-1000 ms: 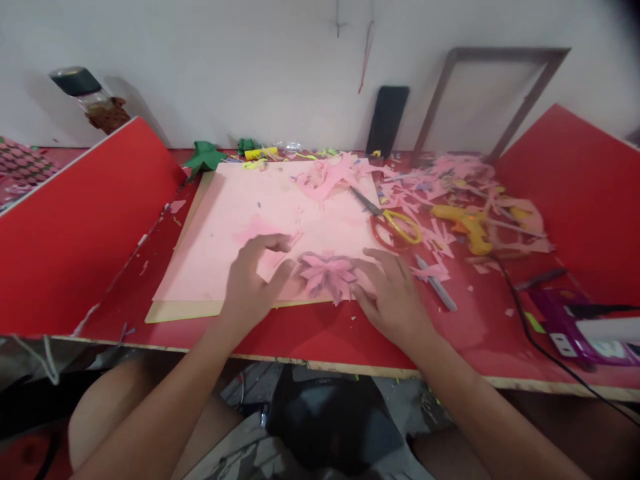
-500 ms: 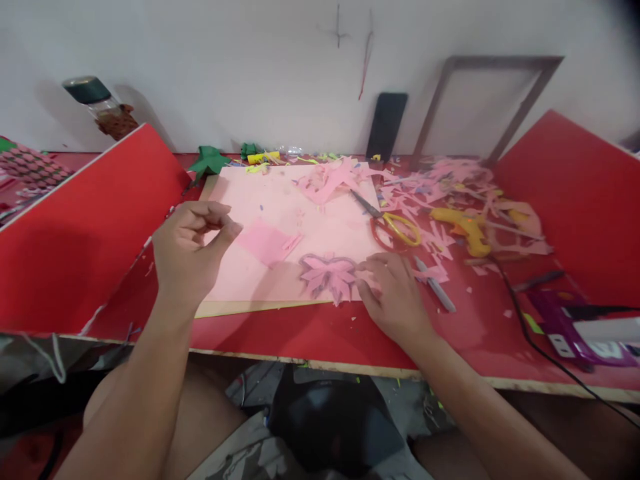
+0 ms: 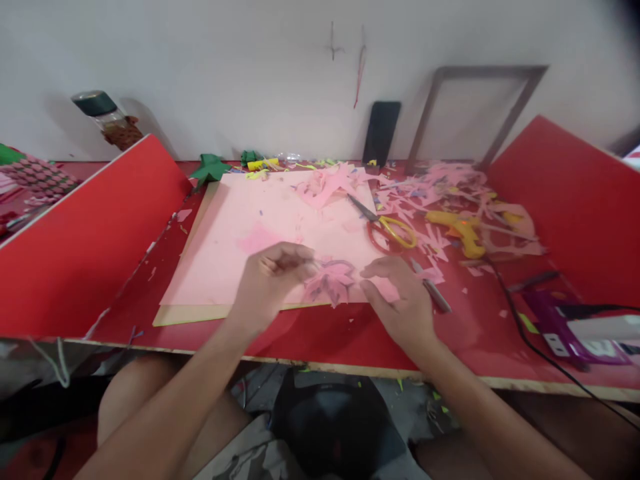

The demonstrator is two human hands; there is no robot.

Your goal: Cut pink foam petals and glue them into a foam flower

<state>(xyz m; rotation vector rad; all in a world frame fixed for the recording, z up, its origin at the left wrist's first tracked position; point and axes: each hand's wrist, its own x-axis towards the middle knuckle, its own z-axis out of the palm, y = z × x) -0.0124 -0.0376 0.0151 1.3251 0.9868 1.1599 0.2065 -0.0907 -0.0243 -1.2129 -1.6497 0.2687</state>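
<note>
A pink paper flower (image 3: pixel 331 281) with dark-edged petals lies near the front edge of the pink sheet (image 3: pixel 200 267). My left hand (image 3: pixel 275 283) is at its left side, thumb and fingertips pinched together. Whether anything thin is between them cannot be made out. On the flower's right side is my right hand (image 3: pixel 400 293), its thumb and index finger curved and a little apart, close to the petals. Behind my left hand lies a pink folded paper piece (image 3: pixel 260 237), blurred and partly covered.
Scissors (image 3: pixel 390 227) with yellow and red handles lie right of centre. Pink paper scraps (image 3: pixel 440 183) surround a yellow glue gun (image 3: pixel 463 230) with a cord. A cutter knife (image 3: pixel 437 297) is beside my right hand. Red boards (image 3: pixel 100 240) flank both sides. A phone (image 3: pixel 381 133) leans on the wall.
My left hand has moved right and down from above the sheet to the flower's left side. My right hand's thumb and index finger have come slightly away from the flower. The view has shifted slightly.
</note>
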